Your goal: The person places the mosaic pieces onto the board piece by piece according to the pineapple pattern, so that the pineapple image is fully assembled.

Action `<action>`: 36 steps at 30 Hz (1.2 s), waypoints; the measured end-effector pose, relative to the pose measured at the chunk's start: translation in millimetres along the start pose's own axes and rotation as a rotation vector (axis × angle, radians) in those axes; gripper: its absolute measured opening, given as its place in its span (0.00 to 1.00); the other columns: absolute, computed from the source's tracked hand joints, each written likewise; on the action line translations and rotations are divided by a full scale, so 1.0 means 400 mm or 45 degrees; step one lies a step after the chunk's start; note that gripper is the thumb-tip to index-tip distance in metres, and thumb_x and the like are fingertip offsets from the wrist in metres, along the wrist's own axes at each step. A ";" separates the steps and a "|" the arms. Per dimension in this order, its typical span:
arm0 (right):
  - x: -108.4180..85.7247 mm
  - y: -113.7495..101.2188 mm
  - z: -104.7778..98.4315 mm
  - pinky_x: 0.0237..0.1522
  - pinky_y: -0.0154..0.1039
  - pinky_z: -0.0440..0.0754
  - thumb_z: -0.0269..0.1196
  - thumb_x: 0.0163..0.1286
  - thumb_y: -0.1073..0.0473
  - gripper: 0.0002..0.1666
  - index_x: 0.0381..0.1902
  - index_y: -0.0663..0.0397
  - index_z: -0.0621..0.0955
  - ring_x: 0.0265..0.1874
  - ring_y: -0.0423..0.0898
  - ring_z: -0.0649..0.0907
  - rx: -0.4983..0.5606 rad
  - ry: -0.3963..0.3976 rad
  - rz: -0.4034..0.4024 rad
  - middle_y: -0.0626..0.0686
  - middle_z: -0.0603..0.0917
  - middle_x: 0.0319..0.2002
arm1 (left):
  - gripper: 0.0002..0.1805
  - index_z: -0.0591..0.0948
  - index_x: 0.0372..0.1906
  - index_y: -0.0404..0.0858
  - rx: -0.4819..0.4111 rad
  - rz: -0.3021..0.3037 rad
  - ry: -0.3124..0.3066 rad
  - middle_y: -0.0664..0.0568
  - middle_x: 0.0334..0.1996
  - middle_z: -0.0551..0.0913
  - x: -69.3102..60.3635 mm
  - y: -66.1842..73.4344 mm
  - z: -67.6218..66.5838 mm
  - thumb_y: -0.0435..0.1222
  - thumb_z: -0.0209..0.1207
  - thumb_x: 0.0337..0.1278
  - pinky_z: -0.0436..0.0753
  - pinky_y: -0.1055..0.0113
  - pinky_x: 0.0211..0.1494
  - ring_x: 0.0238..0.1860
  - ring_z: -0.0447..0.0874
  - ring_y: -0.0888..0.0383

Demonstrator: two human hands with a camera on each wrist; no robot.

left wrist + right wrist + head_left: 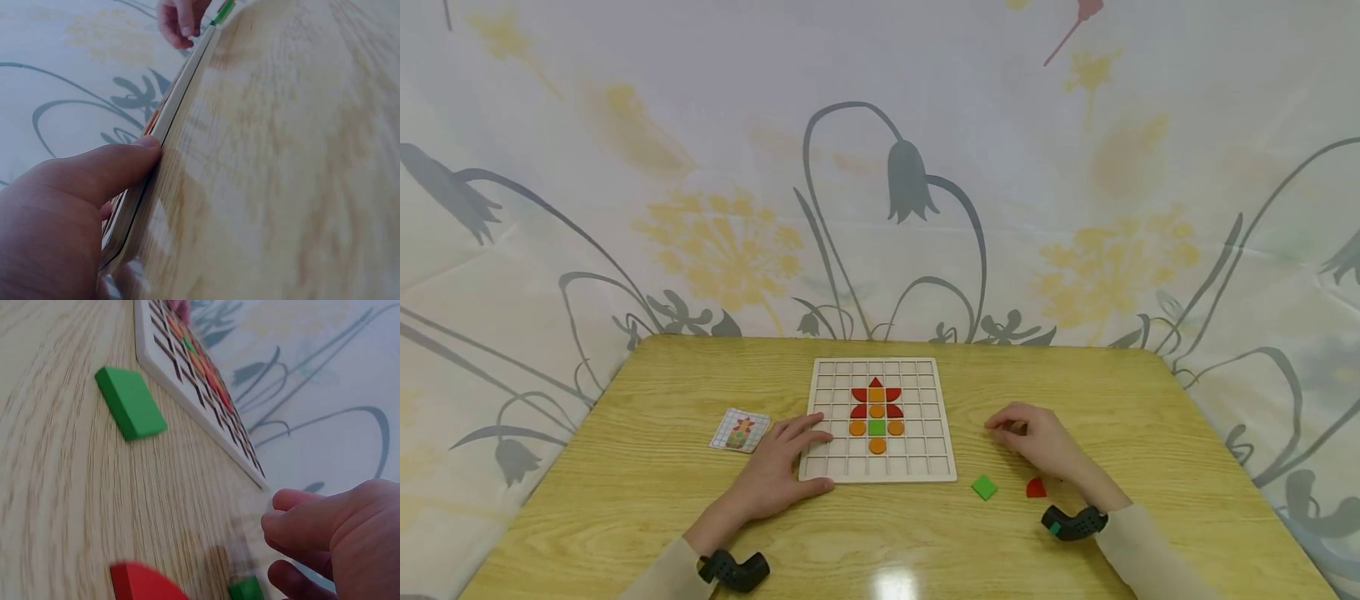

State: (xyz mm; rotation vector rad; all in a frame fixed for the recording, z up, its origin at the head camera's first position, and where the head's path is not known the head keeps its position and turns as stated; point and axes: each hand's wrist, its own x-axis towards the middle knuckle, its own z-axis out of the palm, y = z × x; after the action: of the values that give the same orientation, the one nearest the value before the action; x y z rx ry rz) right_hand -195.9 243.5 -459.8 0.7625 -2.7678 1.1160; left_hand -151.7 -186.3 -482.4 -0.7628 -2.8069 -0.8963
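A white wooden grid board [917, 468] lies on the table, with red, orange and green tiles set in a figure in its middle squares. My left hand [782, 467] rests at the board's near left corner; its fingers lie over the left edge, and its thumb [125, 164] touches the front edge. Right of the board is my right hand [1033, 437], fingers loosely bent, with nothing visible between them. Closer to me lie a green square tile [984, 487] and a red quarter-circle tile [1036, 488]. Another green piece [247, 589] shows below the right fingers in the right wrist view.
A small picture card [739, 429] with a similar coloured figure lies on the wooden table [880, 533], left of the board and beside my left hand. A flower-printed cloth [737, 125] hangs behind the table and along its sides.
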 end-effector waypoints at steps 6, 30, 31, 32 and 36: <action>-0.042 0.040 -0.053 0.38 0.38 0.79 0.68 0.66 0.64 0.09 0.43 0.49 0.87 0.38 0.42 0.82 -0.088 -0.006 0.037 0.44 0.85 0.41 | 0.33 0.79 0.62 0.52 0.009 0.004 0.008 0.54 0.73 0.65 0.001 -0.006 0.003 0.60 0.67 0.53 0.66 0.40 0.65 0.69 0.63 0.46; -0.056 0.045 -0.081 0.44 0.39 0.77 0.70 0.65 0.63 0.10 0.45 0.51 0.86 0.46 0.50 0.80 -0.017 -0.182 0.005 0.49 0.82 0.47 | 0.32 0.78 0.62 0.51 0.013 0.003 0.000 0.52 0.73 0.65 -0.001 0.001 0.004 0.59 0.67 0.54 0.62 0.38 0.66 0.70 0.62 0.44; -0.056 0.045 -0.080 0.44 0.38 0.77 0.70 0.65 0.63 0.09 0.42 0.49 0.86 0.46 0.50 0.80 -0.018 -0.179 0.010 0.49 0.82 0.46 | 0.32 0.78 0.62 0.50 0.011 0.006 0.000 0.51 0.73 0.65 0.000 0.001 0.003 0.58 0.67 0.54 0.62 0.38 0.66 0.70 0.62 0.44; -0.056 0.046 -0.079 0.45 0.39 0.77 0.70 0.64 0.63 0.08 0.41 0.48 0.86 0.46 0.49 0.80 -0.022 -0.171 0.009 0.48 0.82 0.46 | 0.32 0.79 0.62 0.50 0.008 0.009 0.002 0.51 0.73 0.65 0.000 0.002 0.002 0.58 0.68 0.54 0.62 0.38 0.66 0.70 0.62 0.43; -0.057 0.045 -0.076 0.45 0.38 0.77 0.70 0.64 0.65 0.08 0.37 0.46 0.85 0.43 0.44 0.79 -0.026 -0.152 0.011 0.46 0.82 0.43 | 0.32 0.79 0.62 0.50 0.006 0.016 0.006 0.50 0.73 0.66 0.002 0.005 -0.001 0.57 0.68 0.53 0.63 0.37 0.66 0.69 0.62 0.43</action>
State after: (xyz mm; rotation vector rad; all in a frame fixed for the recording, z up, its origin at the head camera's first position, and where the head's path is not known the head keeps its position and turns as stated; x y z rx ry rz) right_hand -188.2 284.5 -454.2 0.8417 -2.8776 1.0757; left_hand -151.7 -184.8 -480.8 -0.7764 -2.7957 -0.8885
